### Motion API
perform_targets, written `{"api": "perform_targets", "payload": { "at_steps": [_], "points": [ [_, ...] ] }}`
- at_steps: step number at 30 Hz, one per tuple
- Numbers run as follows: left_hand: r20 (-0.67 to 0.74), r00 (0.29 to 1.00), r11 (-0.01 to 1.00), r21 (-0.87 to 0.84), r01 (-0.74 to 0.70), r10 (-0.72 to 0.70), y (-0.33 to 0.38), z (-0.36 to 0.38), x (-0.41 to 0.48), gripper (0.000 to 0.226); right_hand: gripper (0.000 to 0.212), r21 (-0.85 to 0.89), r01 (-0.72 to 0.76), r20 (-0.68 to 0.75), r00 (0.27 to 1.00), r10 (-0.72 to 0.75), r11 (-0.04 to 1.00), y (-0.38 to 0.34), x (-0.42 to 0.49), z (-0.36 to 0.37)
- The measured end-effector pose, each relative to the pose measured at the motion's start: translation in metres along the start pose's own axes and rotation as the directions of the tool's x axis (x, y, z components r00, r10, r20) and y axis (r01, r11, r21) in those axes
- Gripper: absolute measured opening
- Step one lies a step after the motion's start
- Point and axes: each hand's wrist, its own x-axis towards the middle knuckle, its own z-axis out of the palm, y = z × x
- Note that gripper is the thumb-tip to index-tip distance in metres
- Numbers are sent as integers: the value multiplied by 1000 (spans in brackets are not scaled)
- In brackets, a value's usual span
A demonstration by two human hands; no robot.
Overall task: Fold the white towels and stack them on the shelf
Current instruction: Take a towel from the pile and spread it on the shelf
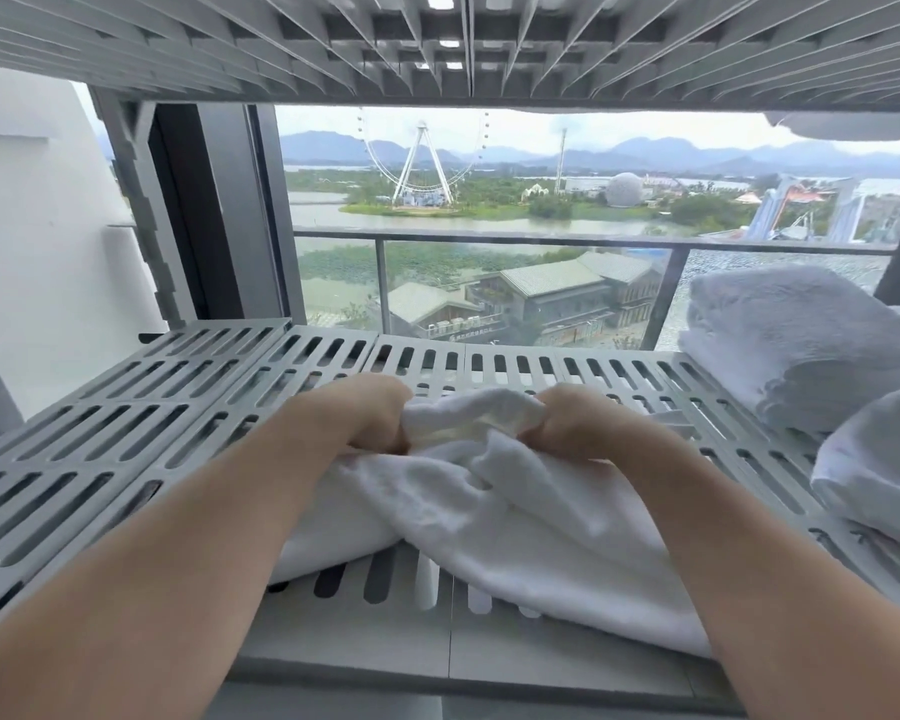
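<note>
A crumpled white towel [494,517] lies on the grey slatted shelf [126,423], spreading from the middle toward the front edge. My left hand [365,413] grips a bunched fold of it at its far end. My right hand [578,418] grips the same bunched part just to the right, knuckles up. The two hands are close together, with a lump of towel between them. Two folded white towels sit at the right of the shelf: one further back [801,345] and one nearer [879,459].
Another slatted shelf [437,44] hangs low overhead. Behind the shelf are a window, a glass balcony railing [541,236] and a dark window frame [219,210] at the left. The shelf's left half holds nothing.
</note>
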Motion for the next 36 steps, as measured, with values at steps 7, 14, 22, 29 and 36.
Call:
{"api": "perform_targets", "payload": {
  "at_steps": [7,14,22,29,36],
  "points": [
    [569,822,978,-159,135,-21,14,-29,-1,58,67,179,-199,641,766,39,963,-20,-23,-31],
    [551,832,987,-84,136,-68,23,-35,-4,49,44,45,-134,568,818,85,990,-54,-28,-26],
    [-995,-21,994,-101,-41,-102,31,-100,-10,25,15,-97,212,-977,164,-133,972,-86,-14,-113],
    [-696,717,996,32,84,-38,20,18,-9,29,21,-125,47,-704,700,-122,991,-27,-8,3],
    [-328,943,998,13,-55,56,6,47,-24,43,23,-95,-25,-422,906,-17,995,-4,-23,54]
  ]
}}
